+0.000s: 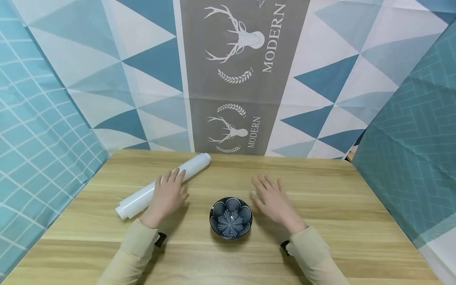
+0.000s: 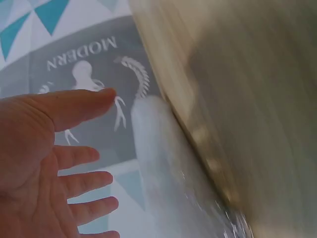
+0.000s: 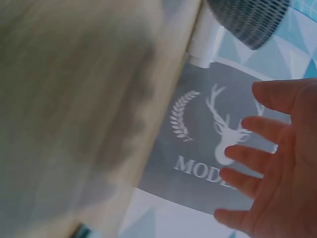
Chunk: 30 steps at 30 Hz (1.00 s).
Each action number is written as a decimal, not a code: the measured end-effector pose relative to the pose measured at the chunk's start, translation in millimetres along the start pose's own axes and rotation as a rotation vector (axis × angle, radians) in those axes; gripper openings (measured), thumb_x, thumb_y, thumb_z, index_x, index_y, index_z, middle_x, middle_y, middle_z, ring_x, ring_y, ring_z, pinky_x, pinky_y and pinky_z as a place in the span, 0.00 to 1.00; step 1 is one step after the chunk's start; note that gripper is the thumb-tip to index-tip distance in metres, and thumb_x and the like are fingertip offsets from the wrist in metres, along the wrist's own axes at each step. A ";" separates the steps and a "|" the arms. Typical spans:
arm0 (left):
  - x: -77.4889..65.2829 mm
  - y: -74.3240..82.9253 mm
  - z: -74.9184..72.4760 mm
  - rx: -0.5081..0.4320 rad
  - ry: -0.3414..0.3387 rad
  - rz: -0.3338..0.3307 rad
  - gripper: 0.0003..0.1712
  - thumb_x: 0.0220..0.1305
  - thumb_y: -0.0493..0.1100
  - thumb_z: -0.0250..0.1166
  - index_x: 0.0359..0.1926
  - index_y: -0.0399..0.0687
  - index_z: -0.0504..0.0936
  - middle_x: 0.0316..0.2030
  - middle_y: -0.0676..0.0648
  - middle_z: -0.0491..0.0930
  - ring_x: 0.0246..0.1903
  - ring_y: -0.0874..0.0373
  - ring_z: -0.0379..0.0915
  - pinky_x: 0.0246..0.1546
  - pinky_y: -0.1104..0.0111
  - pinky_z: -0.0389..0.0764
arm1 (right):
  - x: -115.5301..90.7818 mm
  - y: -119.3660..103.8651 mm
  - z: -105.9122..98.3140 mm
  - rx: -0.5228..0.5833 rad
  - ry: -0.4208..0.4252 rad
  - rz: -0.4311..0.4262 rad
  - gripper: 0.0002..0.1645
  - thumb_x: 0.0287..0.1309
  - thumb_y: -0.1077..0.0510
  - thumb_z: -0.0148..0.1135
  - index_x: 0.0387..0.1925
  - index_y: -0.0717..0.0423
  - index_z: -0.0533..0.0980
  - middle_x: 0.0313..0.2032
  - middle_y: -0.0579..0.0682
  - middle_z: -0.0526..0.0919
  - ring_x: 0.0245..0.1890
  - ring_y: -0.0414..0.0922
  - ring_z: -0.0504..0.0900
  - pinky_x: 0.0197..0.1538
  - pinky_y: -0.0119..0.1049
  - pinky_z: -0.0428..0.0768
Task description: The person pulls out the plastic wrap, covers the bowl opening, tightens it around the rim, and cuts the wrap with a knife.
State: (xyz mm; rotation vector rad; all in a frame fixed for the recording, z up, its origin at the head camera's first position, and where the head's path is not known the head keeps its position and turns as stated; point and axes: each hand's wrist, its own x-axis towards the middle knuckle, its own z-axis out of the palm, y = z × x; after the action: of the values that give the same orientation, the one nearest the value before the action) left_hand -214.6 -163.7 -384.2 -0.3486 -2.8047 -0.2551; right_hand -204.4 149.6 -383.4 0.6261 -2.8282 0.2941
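Note:
A roll of clear plastic wrap [image 1: 137, 201] lies slantwise on the left part of the table. My left hand [image 1: 168, 197] is over the roll's middle in the head view, its fingers loosely spread. In the left wrist view a gap shows between those fingers and the wrap roll [image 2: 166, 168]. A dark blue bowl [image 1: 230, 218] with a petal pattern stands upright at the centre. To its right is my right hand [image 1: 274, 202], fingers extended and holding nothing. The right wrist view shows the bowl's ribbed outer side [image 3: 252, 20] apart from this hand.
The wooden table [image 1: 320, 198] ends at a patterned cloth backdrop [image 1: 153, 79]. Blue tile-print cloth [image 1: 35, 138] hangs at the left side, and teal cloth [image 1: 409, 138] at the right.

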 end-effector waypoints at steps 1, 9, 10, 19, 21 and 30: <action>0.0 -3.0 1.2 0.014 0.001 -0.001 0.43 0.44 0.50 0.65 0.59 0.39 0.58 0.57 0.36 0.57 0.55 0.37 0.52 0.53 0.43 0.47 | 0.6 1.0 2.1 0.010 -0.013 -0.002 0.30 0.58 0.41 0.39 0.61 0.46 0.56 0.61 0.51 0.55 0.61 0.51 0.51 0.60 0.54 0.40; 0.7 -22.8 7.5 0.034 0.045 -0.066 0.45 0.37 0.49 0.69 0.57 0.40 0.61 0.52 0.31 0.61 0.50 0.34 0.57 0.47 0.41 0.56 | 8.4 5.6 16.7 0.039 -0.053 -0.024 0.31 0.54 0.46 0.49 0.60 0.44 0.56 0.61 0.50 0.56 0.60 0.50 0.54 0.60 0.53 0.43; 0.3 -24.8 7.8 0.027 0.047 -0.085 0.44 0.36 0.48 0.69 0.56 0.39 0.61 0.51 0.30 0.62 0.49 0.33 0.58 0.45 0.41 0.57 | 9.4 5.8 17.5 0.041 -0.053 -0.028 0.31 0.54 0.47 0.50 0.60 0.44 0.57 0.61 0.50 0.56 0.60 0.50 0.54 0.60 0.53 0.44; 0.1 -39.0 10.9 0.027 0.029 -0.177 0.39 0.41 0.53 0.66 0.50 0.34 0.64 0.40 0.30 0.70 0.36 0.35 0.67 0.31 0.45 0.66 | 15.4 7.5 20.0 0.022 -0.063 -0.046 0.32 0.53 0.49 0.52 0.60 0.45 0.57 0.61 0.51 0.56 0.59 0.51 0.56 0.59 0.53 0.45; 1.5 -40.5 11.2 0.018 0.046 -0.179 0.35 0.43 0.50 0.65 0.49 0.34 0.65 0.39 0.31 0.71 0.35 0.36 0.68 0.30 0.45 0.66 | 15.9 7.0 19.0 0.028 -0.061 -0.052 0.32 0.53 0.50 0.53 0.60 0.46 0.58 0.60 0.52 0.57 0.58 0.52 0.57 0.59 0.54 0.45; 3.6 -44.3 10.7 -0.038 0.062 -0.175 0.31 0.42 0.42 0.67 0.50 0.39 0.68 0.40 0.34 0.73 0.34 0.38 0.69 0.29 0.46 0.67 | 21.2 6.8 22.2 0.011 -0.056 -0.081 0.32 0.52 0.51 0.54 0.59 0.47 0.59 0.59 0.53 0.59 0.57 0.52 0.60 0.58 0.54 0.49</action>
State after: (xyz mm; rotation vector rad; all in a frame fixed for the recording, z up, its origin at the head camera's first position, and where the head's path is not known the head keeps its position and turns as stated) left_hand -232.5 -202.9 -399.2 -0.1010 -2.7746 -0.3518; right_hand -230.1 142.0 -400.0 0.7598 -2.8472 0.2817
